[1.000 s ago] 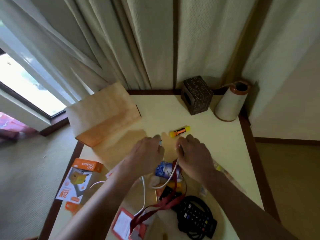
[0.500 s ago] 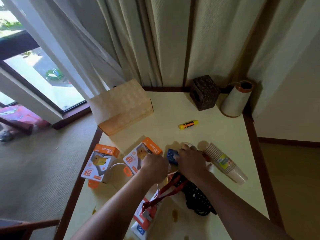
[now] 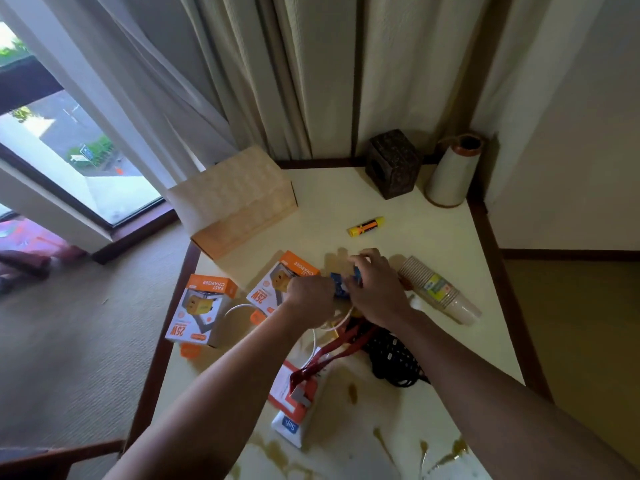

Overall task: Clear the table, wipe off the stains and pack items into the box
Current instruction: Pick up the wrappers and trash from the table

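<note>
Both hands meet in the middle of the cream table (image 3: 398,209). The right hand (image 3: 375,289) curls its fingers over a small blue packet (image 3: 341,287) and grips it. The left hand (image 3: 310,292) is balled up tight, touching the left side of that packet, but I cannot tell what it holds.

The brown cardboard box (image 3: 239,202) sits at the far left corner of the table, well apart from the hands. Two orange and white charger boxes lie on the left side. One charger box (image 3: 201,308) is by the left edge, and the other charger box (image 3: 277,282) is just beside the left hand. A thin white cable (image 3: 235,308) loops between them.

A yellow marker (image 3: 366,226) lies farther back. A stack of paper cups (image 3: 436,289) lies on its side, just right of the right hand. Under the arms are a red lanyard (image 3: 325,358), a black remote (image 3: 391,358) and a white tube (image 3: 294,427). Brown stains (image 3: 352,393) spot the near part of the table.

A dark wooden box (image 3: 393,164) and a white jar (image 3: 453,171) stand at the far right.
</note>
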`<state>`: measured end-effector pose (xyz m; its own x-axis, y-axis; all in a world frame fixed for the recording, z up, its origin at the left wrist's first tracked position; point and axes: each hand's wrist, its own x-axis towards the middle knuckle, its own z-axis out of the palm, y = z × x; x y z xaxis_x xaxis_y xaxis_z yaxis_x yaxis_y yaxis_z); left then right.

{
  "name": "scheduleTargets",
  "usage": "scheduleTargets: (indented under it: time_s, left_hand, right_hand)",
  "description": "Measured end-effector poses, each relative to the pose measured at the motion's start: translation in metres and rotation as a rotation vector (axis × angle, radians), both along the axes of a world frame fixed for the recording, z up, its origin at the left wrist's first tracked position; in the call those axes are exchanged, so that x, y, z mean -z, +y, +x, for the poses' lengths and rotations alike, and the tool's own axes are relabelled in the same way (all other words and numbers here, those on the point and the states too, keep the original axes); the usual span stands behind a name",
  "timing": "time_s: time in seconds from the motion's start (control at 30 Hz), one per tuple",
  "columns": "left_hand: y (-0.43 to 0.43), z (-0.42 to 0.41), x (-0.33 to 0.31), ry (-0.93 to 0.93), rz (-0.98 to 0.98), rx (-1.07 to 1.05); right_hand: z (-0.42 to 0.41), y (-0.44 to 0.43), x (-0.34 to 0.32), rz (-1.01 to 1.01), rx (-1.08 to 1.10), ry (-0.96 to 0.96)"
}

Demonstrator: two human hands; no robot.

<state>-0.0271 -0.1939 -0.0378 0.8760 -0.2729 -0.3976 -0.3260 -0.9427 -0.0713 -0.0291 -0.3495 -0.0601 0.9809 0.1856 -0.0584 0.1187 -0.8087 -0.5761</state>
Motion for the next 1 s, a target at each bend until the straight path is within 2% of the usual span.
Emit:
scheduleTargets:
  time_s: [0.13, 0.27, 0.43, 0.57, 0.63, 0.73, 0.87, 1.0]
  left_hand:
    - [0.003, -0.002, -0.02, -0.076, -0.46, -0.347]
    - [-0.016, -0.017, -0.055, -0.11, -0.799, -0.566]
    - [-0.079, -0.063, -0.086, -0.05, -1.131, -0.604]
    - [-0.17, -0.127, -0.1, 0.114, -1.409, -0.601]
    - [-0.22, -0.167, -0.094, 0.251, -1.493, -0.607]
    - [-0.298, -0.238, -0.08, 0.465, -1.6, -0.687]
    - [-0.391, -0.321, -0.04, 0.603, -1.57, -0.762]
    - [-0.454, -0.367, 0.034, 0.701, -1.452, -0.92]
  right_hand:
    - [-0.013, -0.01, -0.024, 0.342, 0.212, 0.071]
    - [-0.048, -0.038, -0.048, 0.695, 0.38, 0.216]
    - [-0.121, -0.102, -0.072, 0.852, 0.455, 0.147]
    - [-0.192, -0.184, -0.073, 0.948, 0.602, 0.188]
    - [-0.23, -0.227, -0.07, 1.059, 0.684, 0.203]
    - [-0.288, -0.295, -0.055, 1.036, 0.83, 0.194]
    - [-0.353, -0.38, -0.007, 0.997, 0.93, 0.275]
    - [-0.393, -0.437, 0.069, 1.014, 1.013, 0.368]
